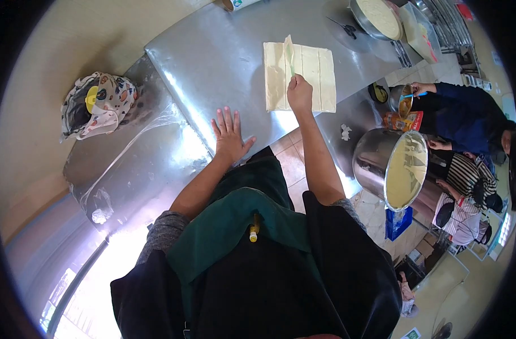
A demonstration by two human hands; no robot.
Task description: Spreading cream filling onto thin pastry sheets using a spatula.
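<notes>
My right hand (300, 91) is closed around the pale green handle of a spatula (290, 57), whose blade is coated with cream. The spatula is over a roughly square, pale cream-covered sheet (311, 80) marked with several straight lines. My left hand (229, 137) lies palm down on the stainless steel table (207, 55), near its front edge, fingers spread and holding nothing. It is to the left of the sheet and apart from it. What lies under the cream is hidden.
Scissors (347, 29) and a steel bowl of cream (378, 19) are at the upper right. A large pot (368, 161) of pale yellow mixture stands right. Co-workers are beyond; one person (465, 114) holds a small bowl. A patterned cloth bundle (101, 104) is at left.
</notes>
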